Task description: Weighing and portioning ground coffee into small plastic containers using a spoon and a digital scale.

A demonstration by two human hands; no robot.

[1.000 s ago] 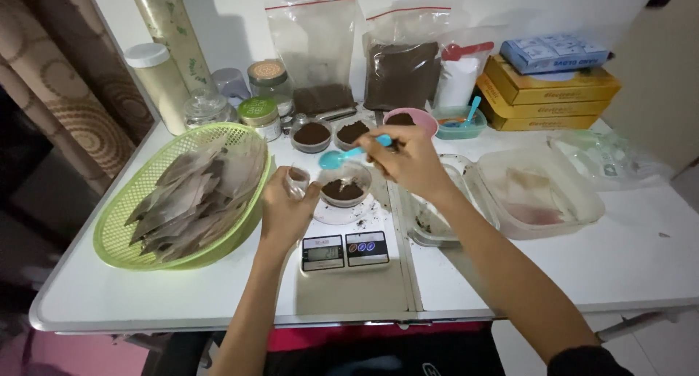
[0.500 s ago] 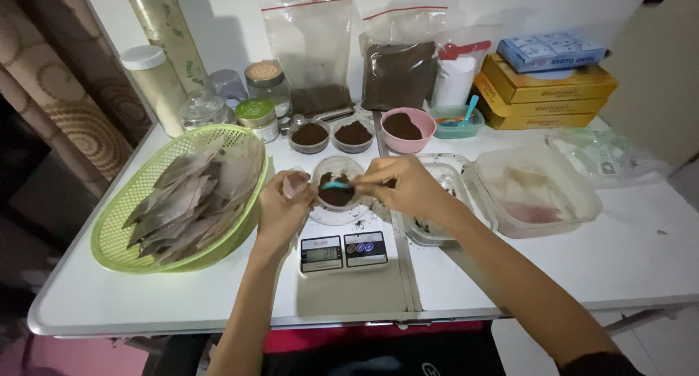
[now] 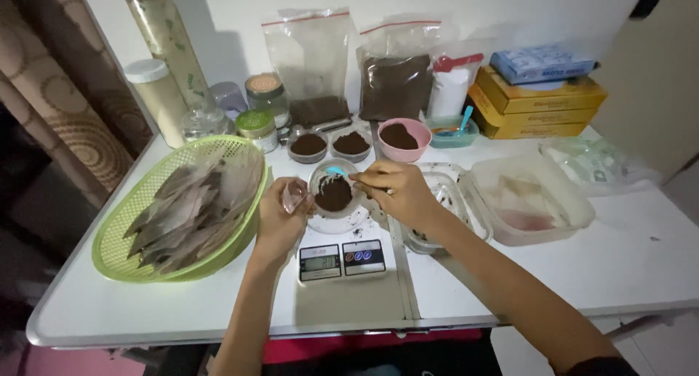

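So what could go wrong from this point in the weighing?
The right hand holds a blue spoon over the small bowl of brown powder on the digital scale; powder already specks the white plate, so more may spill. The left hand is at the bowl's rim and may skew the reading. The green basket overhangs the table edge and could be nudged.

A second ago the right hand (image 3: 397,192) is out over the pink bowl (image 3: 405,137) at the back with the blue spoon (image 3: 337,172). Now it is pulled in, the spoon tip resting over the brown powder in the small bowl (image 3: 333,192) on the scale (image 3: 341,256). The left hand (image 3: 280,217) sits a touch closer to that bowl's rim, its small clear bag (image 3: 294,196) just beside it.
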